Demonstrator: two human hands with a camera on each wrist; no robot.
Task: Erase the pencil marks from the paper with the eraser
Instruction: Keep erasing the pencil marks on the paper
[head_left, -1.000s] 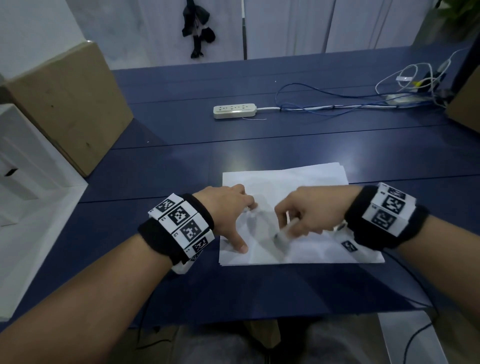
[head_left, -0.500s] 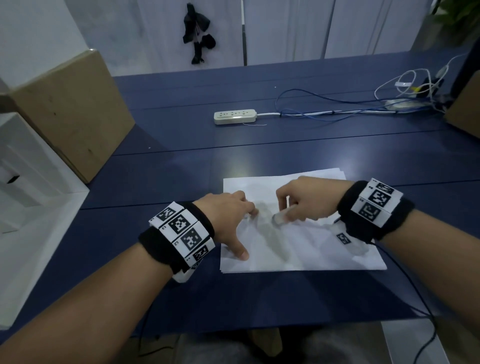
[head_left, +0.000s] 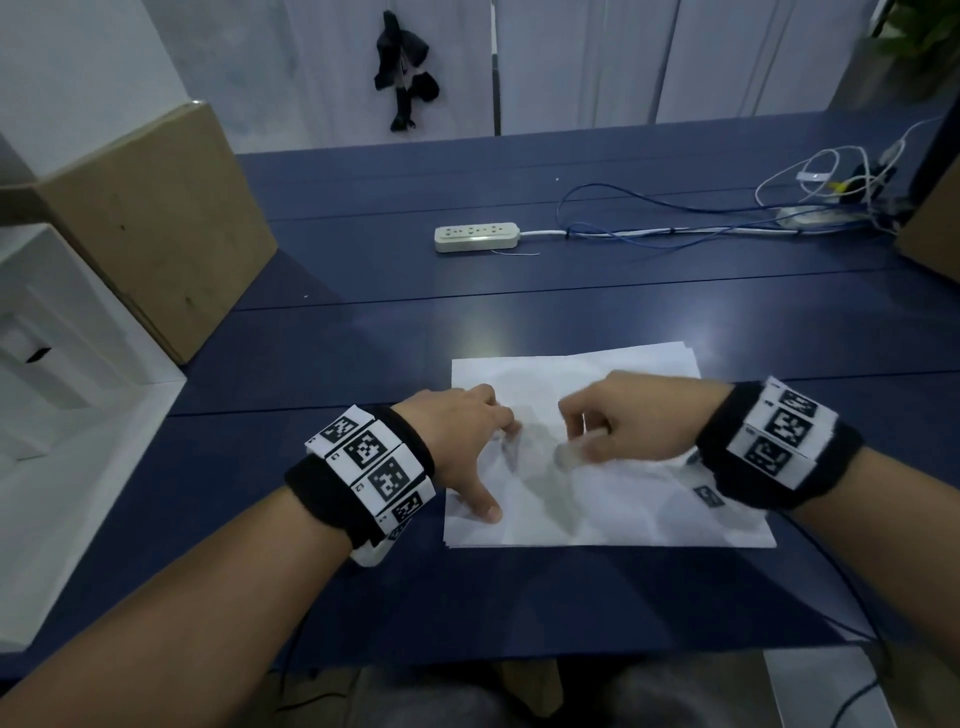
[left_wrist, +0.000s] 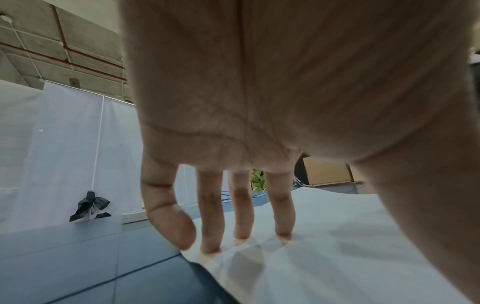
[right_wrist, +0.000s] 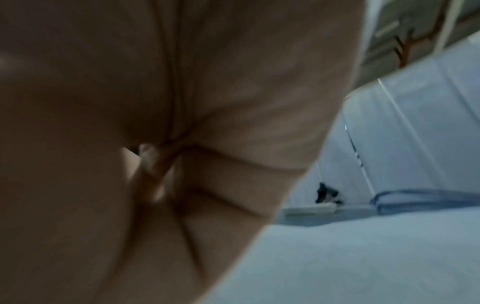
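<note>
A white paper (head_left: 613, 499) lies on the dark blue table near its front edge. My left hand (head_left: 467, 441) presses the paper's left part with straight, spread fingers; in the left wrist view the fingertips (left_wrist: 210, 248) touch the paper (left_wrist: 337, 257). My right hand (head_left: 618, 426) hovers over the middle of the sheet with curled fingers that pinch a pale eraser (head_left: 569, 456), blurred, its tip on the paper. The right wrist view shows my right hand (right_wrist: 161, 174) as a blurred curled palm above the paper (right_wrist: 363, 257). Grey shadows hide any pencil marks.
A white power strip (head_left: 477, 237) with blue and white cables (head_left: 675, 228) lies farther back. A cardboard box (head_left: 150, 223) and a white box (head_left: 62, 395) stand at the left. Another brown box (head_left: 935, 228) sits at the far right edge.
My right hand with the eraser slid away from me up the sheet, then came a little back. The left hand stayed pressed on the paper.
</note>
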